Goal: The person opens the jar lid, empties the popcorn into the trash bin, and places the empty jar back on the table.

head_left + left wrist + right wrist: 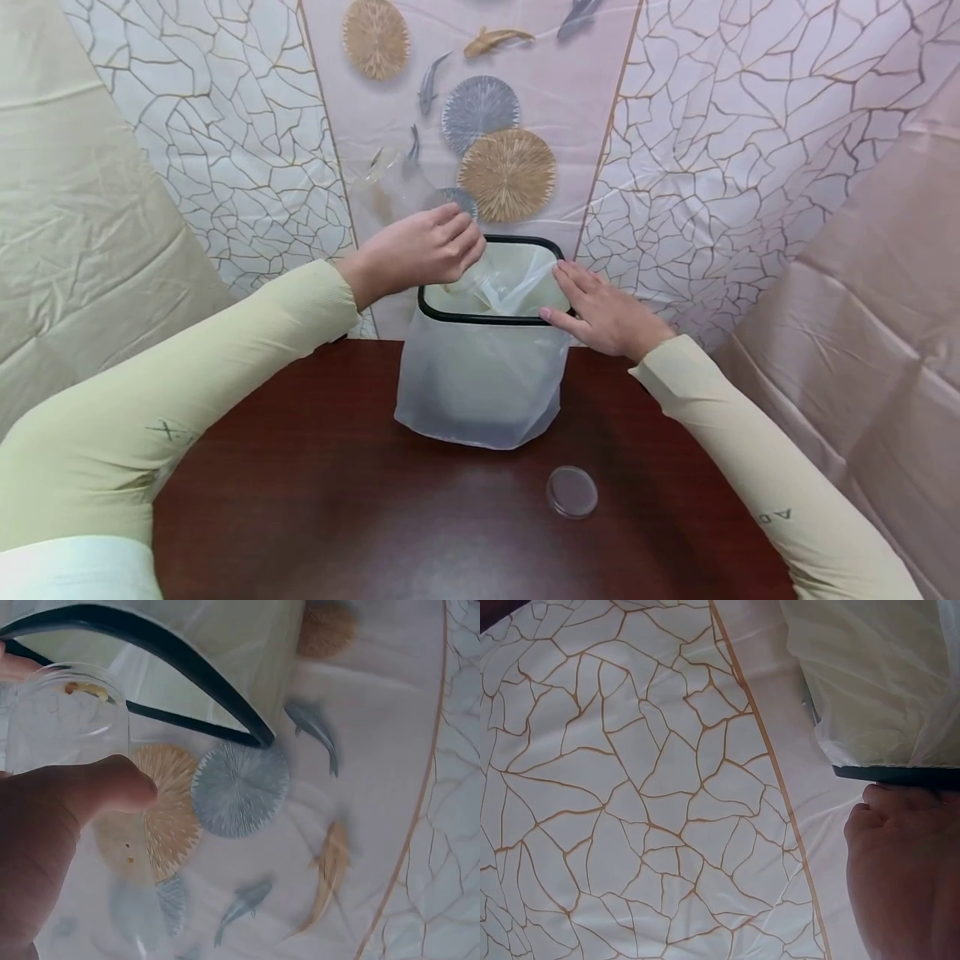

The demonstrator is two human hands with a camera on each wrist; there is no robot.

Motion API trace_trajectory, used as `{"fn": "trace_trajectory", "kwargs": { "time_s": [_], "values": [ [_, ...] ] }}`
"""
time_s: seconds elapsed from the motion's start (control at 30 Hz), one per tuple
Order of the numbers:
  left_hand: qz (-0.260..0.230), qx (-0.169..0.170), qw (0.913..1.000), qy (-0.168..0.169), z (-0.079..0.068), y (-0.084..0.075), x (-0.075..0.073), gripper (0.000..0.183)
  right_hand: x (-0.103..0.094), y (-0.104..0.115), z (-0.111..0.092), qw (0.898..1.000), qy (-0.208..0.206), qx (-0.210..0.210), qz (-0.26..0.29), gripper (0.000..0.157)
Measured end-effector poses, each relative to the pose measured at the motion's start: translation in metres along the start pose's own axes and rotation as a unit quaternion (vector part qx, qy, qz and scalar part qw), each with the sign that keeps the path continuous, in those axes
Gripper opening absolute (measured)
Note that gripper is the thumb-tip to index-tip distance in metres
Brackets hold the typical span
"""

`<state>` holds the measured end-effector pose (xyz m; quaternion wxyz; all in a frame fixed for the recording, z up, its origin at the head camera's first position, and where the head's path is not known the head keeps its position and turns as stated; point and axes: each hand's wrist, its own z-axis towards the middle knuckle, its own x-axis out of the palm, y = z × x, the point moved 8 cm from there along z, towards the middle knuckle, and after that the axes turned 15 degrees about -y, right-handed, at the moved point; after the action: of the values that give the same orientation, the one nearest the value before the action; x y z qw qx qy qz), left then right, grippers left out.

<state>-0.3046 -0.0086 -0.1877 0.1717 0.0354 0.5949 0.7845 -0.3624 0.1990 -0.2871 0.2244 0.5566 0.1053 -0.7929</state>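
My left hand (427, 250) grips a clear jar (386, 187), tilted with its base up and its mouth down over a bin (483, 379). In the left wrist view, some small yellow-brown bits (86, 691) show near the jar's mouth, and the thumb (120, 787) lies along its side. The bin has a black rim (495, 320) and a translucent white bag (480, 429) folded over it. My right hand (603, 312) rests on the rim's right side, fingers fairly straight, thumb at the near corner. The right wrist view shows those fingers against the rim from below.
A round clear lid (572, 492) lies on the dark red-brown table (300, 500), in front of the bin to the right. Behind the bin hangs a patterned cloth (225, 125) with fish and discs. Beige drapes (862, 358) close off both sides.
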Motion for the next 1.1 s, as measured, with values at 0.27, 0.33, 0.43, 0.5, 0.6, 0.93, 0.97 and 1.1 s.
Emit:
{"fn": "trace_trajectory", "kwargs": {
  "time_s": [0.27,0.33,0.43,0.5,0.6,0.93,0.97,1.1],
  "values": [
    [-0.141,-0.223,0.9625,0.065,-0.018,0.015,0.002,0.027,-0.001,0.002,0.002,1.0,0.003,-0.008,0.001,0.087],
    [-0.191,-0.288,0.9361,0.062,-0.027,0.018,0.003,0.03,-0.002,0.003,0.003,1.0,0.002,-0.01,0.004,0.087],
    [-0.257,-0.391,0.882,0.058,-0.044,0.021,0.006,0.051,-0.003,0.004,0.004,1.0,0.003,-0.008,0.006,0.087],
    [-0.282,-0.46,0.84,0.057,-0.058,0.024,0.008,0.065,-0.004,0.004,0.004,1.0,0.004,-0.006,0.007,0.087],
    [-0.309,-0.559,0.7692,0.018,-0.078,0.028,0.007,0.081,-0.004,0.003,0.004,1.0,0.008,-0.001,0.006,0.088],
    [-0.415,-0.763,0.4609,-0.18,-0.146,-0.017,0.009,0.065,-0.001,0.001,0.0,1.0,0.006,0.006,0.007,0.088],
    [-0.419,-0.771,0.4421,-0.186,-0.153,-0.025,0.009,0.064,-0.001,0.001,0.0,1.0,0.006,0.005,0.008,0.088],
    [-0.394,-0.806,0.3937,-0.2,-0.181,-0.061,0.005,0.064,-0.001,-0.001,0.0,1.0,0.004,0.008,0.013,0.087]
  ]
}}
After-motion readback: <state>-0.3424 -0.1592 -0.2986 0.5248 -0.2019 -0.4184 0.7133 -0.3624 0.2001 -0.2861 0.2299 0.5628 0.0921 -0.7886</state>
